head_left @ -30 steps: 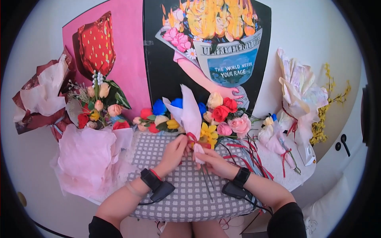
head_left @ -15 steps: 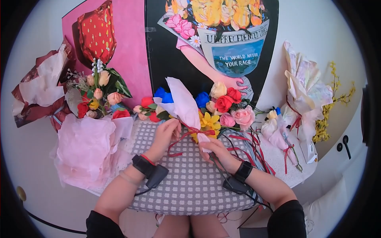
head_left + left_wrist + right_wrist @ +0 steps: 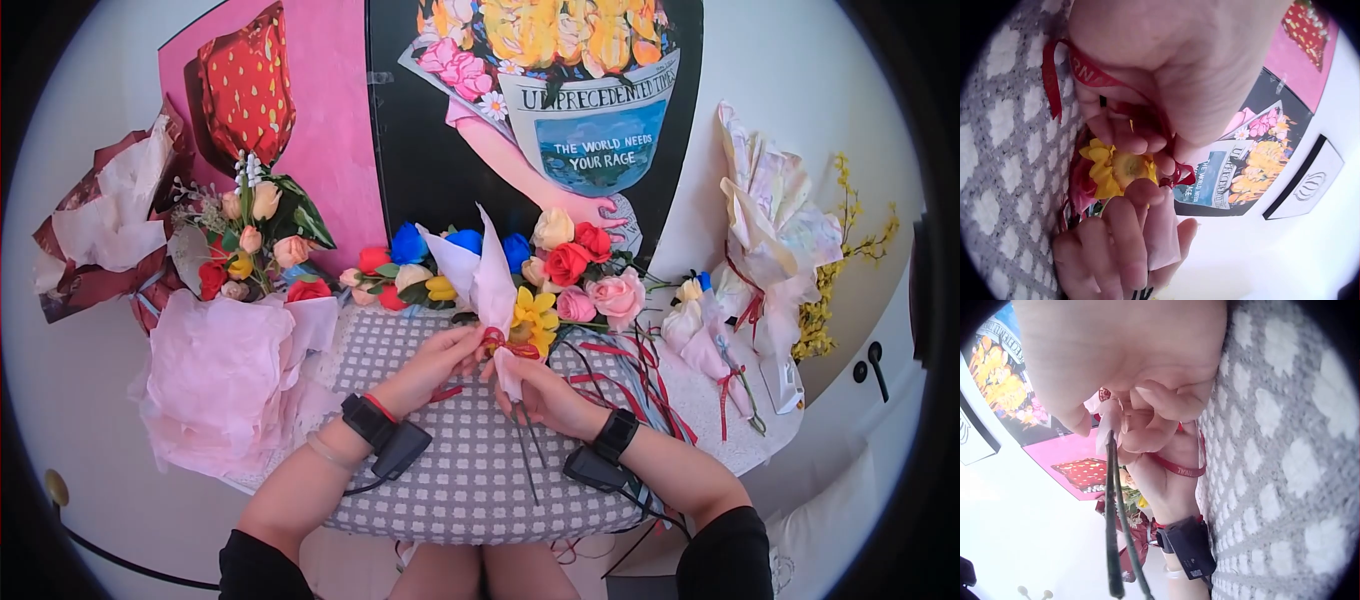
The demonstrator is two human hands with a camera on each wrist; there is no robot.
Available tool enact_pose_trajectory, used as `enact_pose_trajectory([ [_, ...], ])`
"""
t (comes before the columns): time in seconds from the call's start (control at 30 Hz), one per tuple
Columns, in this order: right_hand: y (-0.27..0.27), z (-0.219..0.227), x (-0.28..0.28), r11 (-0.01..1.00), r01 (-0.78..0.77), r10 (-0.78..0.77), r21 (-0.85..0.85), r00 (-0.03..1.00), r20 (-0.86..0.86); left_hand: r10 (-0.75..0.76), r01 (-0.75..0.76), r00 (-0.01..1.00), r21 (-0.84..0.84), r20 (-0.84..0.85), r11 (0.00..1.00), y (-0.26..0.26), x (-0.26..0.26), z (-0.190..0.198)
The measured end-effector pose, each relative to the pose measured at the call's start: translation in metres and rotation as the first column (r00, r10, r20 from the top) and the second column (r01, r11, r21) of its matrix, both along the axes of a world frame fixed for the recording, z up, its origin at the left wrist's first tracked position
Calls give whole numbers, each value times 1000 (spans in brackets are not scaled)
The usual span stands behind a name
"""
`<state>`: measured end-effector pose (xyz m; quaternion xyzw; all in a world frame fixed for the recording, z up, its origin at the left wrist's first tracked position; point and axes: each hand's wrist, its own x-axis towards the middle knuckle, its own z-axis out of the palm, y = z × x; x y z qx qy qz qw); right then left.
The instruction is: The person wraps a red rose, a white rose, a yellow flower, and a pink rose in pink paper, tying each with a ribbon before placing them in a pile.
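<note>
A small bouquet wrapped in pale pink paper stands upright between the hands, its green stems hanging bare below. A red ribbon is tied in a bow around its middle. My right hand grips the paper-wrapped lower end, thumb and fingers around it. My left hand pinches the ribbon at the bow's left side. In the left wrist view, a printed ribbon tail loops out past the left palm. Just behind the wrap shows a yellow daffodil.
Loose artificial flowers lie along the back of the grey checked cloth. Pink paper sheets are stacked at left. Ribbon strands trail at right, beside small wrapped flowers. A larger wrapped bouquet stands behind them.
The bouquet first tilted left, then came back upright. My left hand moved away from the bow and returned to it. My right hand kept its grip on the lower end.
</note>
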<state>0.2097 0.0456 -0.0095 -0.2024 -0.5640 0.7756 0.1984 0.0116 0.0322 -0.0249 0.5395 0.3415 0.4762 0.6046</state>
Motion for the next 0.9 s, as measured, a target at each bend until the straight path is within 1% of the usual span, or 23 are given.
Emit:
enact_pose_trajectory([
  [0.07, 0, 0, -1, 1000, 7, -7, -18, 1000, -14, -18, 17, 1000, 30, 19, 999, -4, 6, 1],
  [0.13, 4, -6, -3, 996, 46, -41, 74, 997, -64, -38, 36, 999, 60, 37, 998, -6, 9, 3],
  [0.17, 4, -5, -2, 996, 47, -43, 74, 997, -65, -33, 31, 998, 46, 49, 998, -6, 9, 3],
  [0.23, 3, -3, 0, 999, 25, -19, 40, 989, -146, -29, 27, 998, 30, 59, 999, -9, 10, 8],
  [0.27, 2, -3, 0, 999, 26, -20, 38, 989, -148, -21, 20, 997, 21, 73, 1000, -12, 13, 13],
  [0.33, 2, -2, 1, 998, -61, 61, 4, 982, -181, -13, 13, 996, 8, 87, 1000, -13, 13, 17],
  [0.43, 1, -1, 3, 997, -83, 81, -7, 986, -147, -37, 38, 992, -8, 119, 999, -13, 11, 17],
  [0.5, 2, -2, 3, 998, -65, 63, -12, 989, -135, -61, 56, 994, 59, 90, 997, -13, 11, 16],
  [0.53, 2, -2, 2, 999, -48, 46, -13, 991, -125, -61, 56, 994, 56, 91, 997, -15, 12, 17],
  [0.6, 3, -5, 2, 999, -42, 39, -23, 992, -122, 22, -25, 998, 42, 65, 999, -19, 14, 19],
  [0.63, 3, -5, 2, 999, -36, 32, -28, 992, -120, 22, -25, 998, 40, 65, 999, -18, 13, 19],
  [0.7, 3, -3, 2, 999, -42, 38, -30, 992, -120, -57, 54, 981, 23, 188, 998, -14, 11, 18],
  [0.73, 2, -2, 2, 998, -49, 45, -30, 992, -120, -56, 53, 981, 23, 188, 998, -13, 11, 17],
  [0.77, 1, 0, 2, 998, -50, 46, -30, 992, -119, -13, 11, 984, 13, 176, 1000, -13, 11, 17],
  [0.8, 0, 1, 3, 1000, -18, 17, -10, 994, -112, 31, -32, 986, 5, 163, 999, -12, 11, 17],
  [0.83, -1, 2, 3, 1000, 13, -12, 10, 994, -106, 33, -34, 986, 5, 163, 999, -11, 10, 15],
  [0.9, 2, -4, 1, 999, 30, -27, 26, 993, -114, 90, -92, 995, 88, 30, 992, -10, 9, 12],
])
